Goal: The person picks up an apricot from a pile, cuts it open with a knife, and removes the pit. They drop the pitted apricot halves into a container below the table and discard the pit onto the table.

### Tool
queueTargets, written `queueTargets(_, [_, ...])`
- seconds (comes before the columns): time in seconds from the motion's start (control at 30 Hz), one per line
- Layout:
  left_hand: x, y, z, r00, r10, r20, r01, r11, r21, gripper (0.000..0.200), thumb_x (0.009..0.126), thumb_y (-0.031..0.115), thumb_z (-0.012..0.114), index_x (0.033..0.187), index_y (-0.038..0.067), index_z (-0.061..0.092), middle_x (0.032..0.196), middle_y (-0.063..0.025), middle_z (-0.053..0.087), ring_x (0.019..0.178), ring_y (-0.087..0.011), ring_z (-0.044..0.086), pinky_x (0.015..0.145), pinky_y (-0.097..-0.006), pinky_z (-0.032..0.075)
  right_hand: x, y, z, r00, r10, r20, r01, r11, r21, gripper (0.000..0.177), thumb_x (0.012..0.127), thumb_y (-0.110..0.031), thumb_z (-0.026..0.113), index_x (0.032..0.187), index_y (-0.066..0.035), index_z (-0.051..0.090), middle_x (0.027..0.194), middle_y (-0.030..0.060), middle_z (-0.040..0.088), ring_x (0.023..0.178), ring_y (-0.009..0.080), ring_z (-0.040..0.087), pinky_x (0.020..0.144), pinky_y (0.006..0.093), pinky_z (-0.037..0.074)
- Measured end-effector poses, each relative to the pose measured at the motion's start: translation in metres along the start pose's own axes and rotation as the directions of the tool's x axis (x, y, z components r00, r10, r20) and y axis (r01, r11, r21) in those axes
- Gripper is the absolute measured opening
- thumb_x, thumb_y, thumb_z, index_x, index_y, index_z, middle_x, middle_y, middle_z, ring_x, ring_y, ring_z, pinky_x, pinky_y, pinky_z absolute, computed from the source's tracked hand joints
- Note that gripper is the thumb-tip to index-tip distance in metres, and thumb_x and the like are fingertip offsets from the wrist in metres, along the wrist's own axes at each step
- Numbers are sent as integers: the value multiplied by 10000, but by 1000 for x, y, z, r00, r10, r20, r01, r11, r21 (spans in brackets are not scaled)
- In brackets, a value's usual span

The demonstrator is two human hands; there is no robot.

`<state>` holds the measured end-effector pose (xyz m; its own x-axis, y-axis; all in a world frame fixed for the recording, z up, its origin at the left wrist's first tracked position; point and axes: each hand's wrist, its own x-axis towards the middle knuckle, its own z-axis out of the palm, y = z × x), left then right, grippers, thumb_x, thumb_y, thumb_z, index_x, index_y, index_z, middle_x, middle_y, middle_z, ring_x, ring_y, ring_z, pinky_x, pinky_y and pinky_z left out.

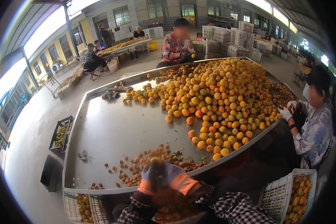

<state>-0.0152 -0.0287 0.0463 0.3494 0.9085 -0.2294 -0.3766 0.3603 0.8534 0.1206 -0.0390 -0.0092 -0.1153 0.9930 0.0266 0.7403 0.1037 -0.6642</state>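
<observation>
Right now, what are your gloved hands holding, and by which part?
It cannot be told: the left hand and right hand, both gloved, press together, blurred, hiding whatever may lie between them.

A white crate of fruit stands beside 1 co-worker, with stacked crates far behind.

One big shiny metal table. One huge heap of small round orange-yellow fruits, too many to count. Two people sit there: a person in a red checked shirt and a person in a pale flowered shirt.
</observation>
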Motion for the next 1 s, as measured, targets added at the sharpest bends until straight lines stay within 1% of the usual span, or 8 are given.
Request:
queueTargets(0.03, [6, -4, -11, 1000, 1, 1, -1, 1000, 1, 244, 939, 308, 574, 1008, 75, 594, 850, 26, 600, 746, -85, 576, 612, -210, 472, -1, -7, -9, 999, -28, 46, 30, 999, -27, 544, 909, -270, 460, 1357, 17, 344, 1065, 234, 626, 949, 389, 618, 810, 446, 489])
queueTargets(0.1, [18, -9, -22, 912, 348, 214, -409, 765, 497, 279, 922, 246, 598, 1111, 42, 581, 903, 9, 619, 787, -75, 584, 641, -218, 486, -4, -10, -19, 999, 17, 27, -15, 998, -66, 583, 906, -265, 463, 1408, -22, 292, 1104, 244, 609, 969, 382, 614, 813, 447, 489])
queueTargets(0.23, [13, -2, -13, 985, 122, 119, -159, 909, 386, 357, 901, 206, 614, 1197, 17, 548, 969, -14, 639, 801, -77, 594, 661, -225, 501, -5, -1, -19, 999, -32, -29, 31, 999, -30, 552, 898, -256, 510, 1379, -78, 307, 1135, 216, 599, 1001, 369, 602, 817, 430, 492])
queueTargets(0.4, [34, -23, -33, 966, 251, 61, -246, 827, 506, 325, 886, 219, 624, 1123, -3, 621, 899, -41, 682, 766, -97, 626, 660, -246, 511, -10, -18, -41, 996, -51, 73, 45, 996, 71, 463, 913, -208, 513, 1333, -84, 360, 1141, 174, 605, 1041, 347, 589, 840, 412, 495])
queueTargets(0.7, [19, -12, -11, 875, 477, 81, -453, 750, 482, 259, 924, 230, 562, 943, -17, 638, 786, -28, 633, 676, -88, 569, 614, -237, 476, -4, -7, -12, 961, -224, -164, 278, 773, 570, 498, 842, -27, 598, 1313, -49, 440, 1239, 138, 546, 1112, 204, 560, 914, 308, 471])
queueTargets(0.77, [8, -1, -1, 888, 456, 56, -426, 771, 473, 244, 925, 215, 541, 930, -10, 636, 783, -20, 630, 673, -78, 567, 609, -223, 467, -2, -11, -15, 907, -310, -287, 415, 775, 476, 559, 833, -63, 619, 1343, -45, 393, 1225, 204, 548, 1128, 361, 552, 921, 368, 470])
queueTargets(0.9, [6, -3, -2, 903, 423, 71, -405, 787, 465, 264, 911, 239, 581, 1004, -1, 637, 768, 1, 621, 699, -58, 562, 618, -217, 457, -3, -12, -21, 919, -254, -301, 382, 757, 530, 540, 827, -38, 634, 1324, -39, 420, 1200, 161, 580, 1112, 285, 584, 928, 338, 468])
queueTargets(1.0, [7, -9, -8, 952, 306, -25, -280, 896, 345, 317, 910, 265, 536, 1081, 8, 605, 777, -1, 605, 638, -62, 531, 581, -207, 426, -7, -18, -42, 999, -27, -30, 40, 509, 860, 457, 852, -31, 623, 1285, -33, 477, 1153, 71, 595, 1043, 120, 548, 891, 261, 463])
